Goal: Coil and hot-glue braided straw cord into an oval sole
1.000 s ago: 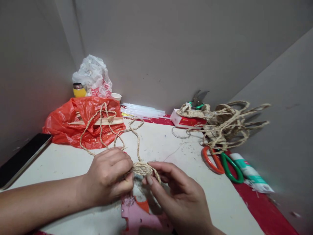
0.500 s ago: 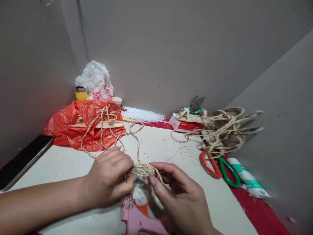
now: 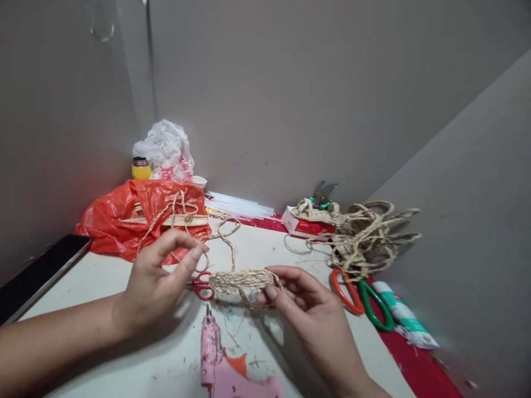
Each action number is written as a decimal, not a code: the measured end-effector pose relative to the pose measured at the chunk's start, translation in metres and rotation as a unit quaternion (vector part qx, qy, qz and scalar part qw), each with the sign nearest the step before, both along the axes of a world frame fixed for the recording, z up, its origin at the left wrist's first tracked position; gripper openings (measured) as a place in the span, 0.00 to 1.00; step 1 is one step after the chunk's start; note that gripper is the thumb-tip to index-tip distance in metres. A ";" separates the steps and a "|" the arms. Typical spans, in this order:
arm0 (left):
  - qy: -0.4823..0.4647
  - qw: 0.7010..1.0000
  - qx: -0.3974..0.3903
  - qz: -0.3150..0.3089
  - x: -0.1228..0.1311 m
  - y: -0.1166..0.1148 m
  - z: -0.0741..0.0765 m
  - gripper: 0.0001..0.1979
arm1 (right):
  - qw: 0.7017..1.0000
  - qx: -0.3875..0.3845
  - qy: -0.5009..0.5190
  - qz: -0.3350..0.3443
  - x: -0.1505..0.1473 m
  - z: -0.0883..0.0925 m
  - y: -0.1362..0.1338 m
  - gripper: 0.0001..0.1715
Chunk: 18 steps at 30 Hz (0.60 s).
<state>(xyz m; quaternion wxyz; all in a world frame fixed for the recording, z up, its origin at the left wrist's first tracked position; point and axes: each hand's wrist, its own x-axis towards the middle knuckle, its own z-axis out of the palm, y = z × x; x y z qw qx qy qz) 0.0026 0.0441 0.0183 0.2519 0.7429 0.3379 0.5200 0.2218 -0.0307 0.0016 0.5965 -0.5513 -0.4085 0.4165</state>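
Note:
My right hand (image 3: 309,315) pinches the right end of a flat oval piece of braided straw rope (image 3: 243,281) between thumb and fingers. One strand of it runs back across the table; another hangs under it. My left hand (image 3: 161,276) is off the piece, to its left, with thumb and forefinger pinched together; whatever they might hold is too small to make out. Red-handled scissors (image 3: 202,286) lie at the left end of the piece, blades mostly hidden by my left hand. A pink hot glue gun (image 3: 226,365) with an orange trigger lies below the piece.
Left: a red plastic bag (image 3: 112,221) with wooden sticks, and a phone (image 3: 45,273). At the back are clear glue sticks (image 3: 240,205). Right: coiled braided rope (image 3: 365,232), scissors with orange and green handles (image 3: 375,309), and a white-green tube (image 3: 404,315).
My left hand has let go of the rope piece and drawn back left and up, uncovering the red scissors. The right hand keeps its hold. The view has shifted slightly.

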 end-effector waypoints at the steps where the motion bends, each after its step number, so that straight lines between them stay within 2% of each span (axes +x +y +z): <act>1: -0.024 0.999 -0.040 0.009 0.000 0.004 0.002 0.02 | 1.000 -0.005 0.012 0.012 0.002 0.000 0.001 0.19; 6: -0.084 0.971 -0.220 -0.030 0.004 0.018 0.009 0.12 | 0.993 -0.028 0.066 0.099 0.010 0.003 0.004 0.18; 11: -0.046 0.955 -0.285 -0.064 0.006 0.019 0.008 0.25 | 0.982 -0.018 0.066 0.175 0.008 0.006 -0.001 0.16; 13: -0.014 0.944 -0.315 -0.099 0.007 0.016 0.009 0.29 | 0.980 -0.014 0.056 0.189 0.004 0.008 -0.004 0.15; 15: 0.006 0.922 -0.353 -0.156 0.010 0.011 0.012 0.27 | 0.980 -0.013 0.043 0.196 0.000 0.011 -0.006 0.13; 18: 0.031 0.875 -0.410 -0.253 0.017 0.002 0.021 0.14 | 0.981 0.002 0.008 0.195 -0.004 0.015 -0.009 0.11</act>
